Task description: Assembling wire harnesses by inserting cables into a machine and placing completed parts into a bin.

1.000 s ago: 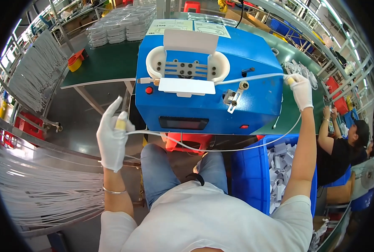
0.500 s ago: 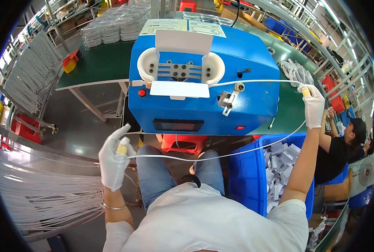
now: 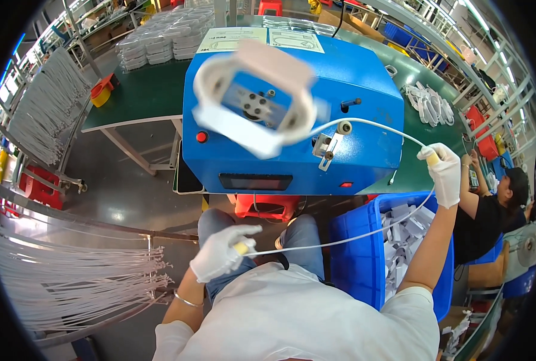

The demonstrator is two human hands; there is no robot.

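Note:
A thin white cable (image 3: 316, 246) sags between my two white-gloved hands. My left hand (image 3: 219, 253), low in front of my lap, pinches one stretch of it, index finger stretched out; a yellow covering shows on a digit. At the right, my right hand (image 3: 445, 177) closes around the same cable, also with a yellow patch. From there the cable runs up to a white winding head (image 3: 274, 129) on a blue machine (image 3: 364, 78). The head is tilted and motion-blurred. A small roller guide (image 3: 328, 145) stands beside the cable.
A blue bin (image 3: 355, 259) of white pieces stands below my right arm. Many white cables (image 3: 81, 277) hang on a rack at the left. Coiled cables (image 3: 427, 103) lie on the green bench (image 3: 141, 87), near stacked clear trays (image 3: 165, 36). Another person (image 3: 487, 210) sits at the right.
The winding head has turned from level to tilted and is blurred. My left hand has moved right and nearer my body; my right hand has dropped slightly, both still on the cable.

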